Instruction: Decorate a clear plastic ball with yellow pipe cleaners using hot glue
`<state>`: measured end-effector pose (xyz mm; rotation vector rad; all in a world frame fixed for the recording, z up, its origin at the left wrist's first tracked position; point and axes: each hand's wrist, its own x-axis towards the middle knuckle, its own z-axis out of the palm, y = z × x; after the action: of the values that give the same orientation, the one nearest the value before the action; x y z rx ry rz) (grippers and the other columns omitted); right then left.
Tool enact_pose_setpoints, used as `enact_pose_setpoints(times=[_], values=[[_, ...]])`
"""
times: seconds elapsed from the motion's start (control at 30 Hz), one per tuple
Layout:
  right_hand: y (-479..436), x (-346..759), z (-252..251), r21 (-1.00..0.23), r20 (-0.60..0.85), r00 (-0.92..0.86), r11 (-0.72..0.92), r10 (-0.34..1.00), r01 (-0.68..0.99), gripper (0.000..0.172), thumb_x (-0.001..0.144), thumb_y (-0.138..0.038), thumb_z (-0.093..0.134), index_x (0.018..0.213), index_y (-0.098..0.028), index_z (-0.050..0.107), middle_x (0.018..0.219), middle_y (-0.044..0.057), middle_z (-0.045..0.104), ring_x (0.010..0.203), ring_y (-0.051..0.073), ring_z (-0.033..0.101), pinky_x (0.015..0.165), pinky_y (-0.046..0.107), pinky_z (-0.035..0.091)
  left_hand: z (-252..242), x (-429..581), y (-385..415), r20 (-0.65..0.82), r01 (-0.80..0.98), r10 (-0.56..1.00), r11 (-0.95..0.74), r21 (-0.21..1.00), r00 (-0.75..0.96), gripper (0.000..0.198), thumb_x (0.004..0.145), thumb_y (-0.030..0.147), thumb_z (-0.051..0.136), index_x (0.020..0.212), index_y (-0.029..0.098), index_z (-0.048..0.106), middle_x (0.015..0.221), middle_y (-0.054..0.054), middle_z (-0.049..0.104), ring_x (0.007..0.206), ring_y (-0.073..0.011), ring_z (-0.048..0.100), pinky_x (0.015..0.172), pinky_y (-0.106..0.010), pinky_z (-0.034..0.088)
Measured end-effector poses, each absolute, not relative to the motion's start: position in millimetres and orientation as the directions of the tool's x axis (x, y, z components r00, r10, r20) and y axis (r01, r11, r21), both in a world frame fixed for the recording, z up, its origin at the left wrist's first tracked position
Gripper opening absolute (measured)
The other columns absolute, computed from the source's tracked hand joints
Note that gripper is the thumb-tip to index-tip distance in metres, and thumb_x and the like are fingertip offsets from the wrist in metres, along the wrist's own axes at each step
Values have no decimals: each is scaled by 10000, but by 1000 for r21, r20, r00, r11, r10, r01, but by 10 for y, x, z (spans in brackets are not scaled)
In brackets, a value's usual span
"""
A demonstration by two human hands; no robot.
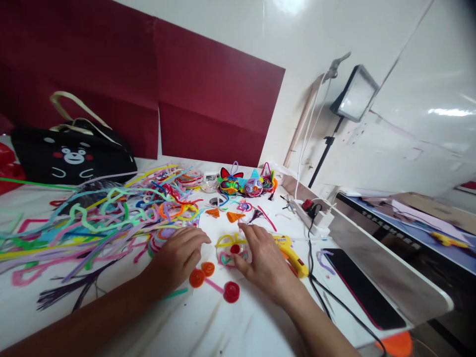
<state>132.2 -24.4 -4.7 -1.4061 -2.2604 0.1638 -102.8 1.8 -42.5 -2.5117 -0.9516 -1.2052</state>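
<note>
My left hand (179,258) hovers over the table, palm down and fingers loosely stretched, with nothing in it. Beside it lie two orange pipe-cleaner coils (197,278) and a striped coiled piece (158,240), partly hidden. My right hand (265,263) is spread at the right side of a clear round shell (223,254) trimmed with yellow, pink and green pipe cleaner and a red coil. Its thumb overlaps the shell's edge; I cannot tell whether they touch. A red coil (231,292) and a short pink strip (214,285) lie nearer me. Right of that hand rests a yellow glue gun (297,262).
Loose pipe cleaners (111,213) heap up on the left before a black bag (74,153). Several colourful animal-face ornaments (253,187) stand at the back. On the right are a power strip (316,218), black cables (345,295), a dark phone (362,287) and a lamp (359,94).
</note>
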Motion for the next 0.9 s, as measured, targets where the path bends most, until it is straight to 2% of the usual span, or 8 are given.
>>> enact_pose_setpoints(times=[0.2, 0.43, 0.63, 0.9], values=[[-215, 1384, -175, -421, 326, -394, 505, 860, 754, 784, 801, -304, 676, 1506, -158, 366, 1384, 182, 533, 1305, 342, 490, 1094, 530, 432, -500, -1046, 43, 742, 622, 496, -771, 137, 451, 280, 897, 103, 436, 996, 193, 682, 961, -63, 743, 968, -207, 683, 921, -357, 530], [-199, 1399, -200, -452, 311, -387, 493, 868, 743, 825, 802, -316, 686, 1536, -216, 321, 1410, 163, 514, 1320, 342, 485, 1096, 531, 438, -571, -1064, 55, 699, 637, 565, -744, 202, 439, 301, 892, 111, 436, 1022, 206, 690, 1012, -68, 741, 1008, -214, 672, 964, -379, 522], [-170, 1396, -197, -450, 283, -414, 501, 865, 739, 871, 780, -300, 709, 1540, -145, 311, 1418, 207, 503, 1345, 343, 463, 1120, 518, 417, -610, -1075, 85, 702, 621, 562, -753, 215, 438, 320, 880, 116, 449, 1049, 247, 687, 1010, -59, 738, 1016, -233, 669, 1003, -425, 503], [-176, 1364, -166, -441, 202, -400, 447, 894, 778, 870, 789, -302, 710, 1547, -151, 312, 1397, 189, 524, 1327, 330, 473, 1106, 491, 417, -568, -1060, 68, 673, 608, 564, -766, 209, 478, 300, 894, 129, 439, 1065, 244, 657, 1024, -43, 734, 1037, -229, 654, 1046, -421, 452]])
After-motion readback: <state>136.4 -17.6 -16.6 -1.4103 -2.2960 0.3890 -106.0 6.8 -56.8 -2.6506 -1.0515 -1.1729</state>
